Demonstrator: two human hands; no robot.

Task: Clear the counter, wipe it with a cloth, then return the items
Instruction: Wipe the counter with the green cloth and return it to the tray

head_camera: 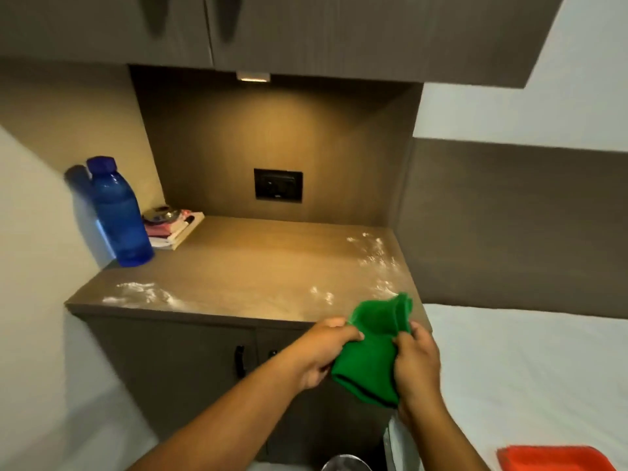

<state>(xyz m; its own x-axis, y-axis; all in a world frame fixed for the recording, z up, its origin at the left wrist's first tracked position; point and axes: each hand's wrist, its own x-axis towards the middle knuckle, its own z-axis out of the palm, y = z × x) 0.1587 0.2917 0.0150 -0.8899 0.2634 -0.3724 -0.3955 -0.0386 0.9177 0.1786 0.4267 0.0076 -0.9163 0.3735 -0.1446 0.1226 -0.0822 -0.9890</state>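
A green cloth (372, 351) hangs bunched in front of the counter's front right corner. My left hand (323, 351) pinches its left side and my right hand (416, 365) grips its right side. The brown wooden counter (258, 263) carries white powdery smears along its front left and right side. A blue water bottle (119, 215) stands upright at the counter's back left. Beside the bottle lies a small stack of books (176, 229) with a shiny metal object (161, 214) on top.
A white bed (526, 368) lies to the right with an orange cloth (554, 458) at its near edge. Cabinet doors with black handles (240, 360) sit under the counter. Overhead cabinets (306, 32) hang above. A black wall socket (278, 184) sits in the back panel. A round metal rim (346, 463) shows below.
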